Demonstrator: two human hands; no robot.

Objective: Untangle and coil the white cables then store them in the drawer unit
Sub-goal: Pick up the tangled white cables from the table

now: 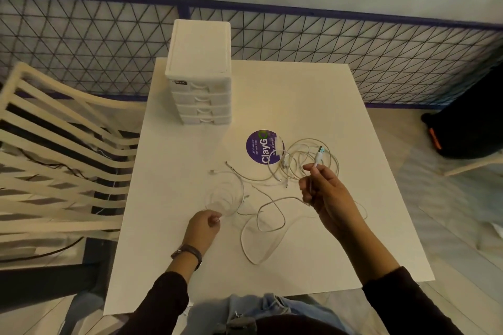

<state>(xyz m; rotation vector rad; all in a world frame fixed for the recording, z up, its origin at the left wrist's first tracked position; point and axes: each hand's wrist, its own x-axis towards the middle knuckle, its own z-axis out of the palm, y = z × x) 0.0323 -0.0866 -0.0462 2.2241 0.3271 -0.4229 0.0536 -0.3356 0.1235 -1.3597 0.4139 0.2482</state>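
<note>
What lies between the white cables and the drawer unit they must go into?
Nothing upright: only a flat purple sticker lies between the cables and drawer unit, whose drawers all look closed.

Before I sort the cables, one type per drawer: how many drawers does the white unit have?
4, stacked in the drawer unit at the table's far left edge: top drawer, second drawer, third drawer, bottom drawer, all shut. None seems hidden.

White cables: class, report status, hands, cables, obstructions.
Left hand pinches thin white coil. Right hand holds white USB-ended cable, raised. Remaining white cables tangled on white table. White plastic drawer unit shut.
</note>
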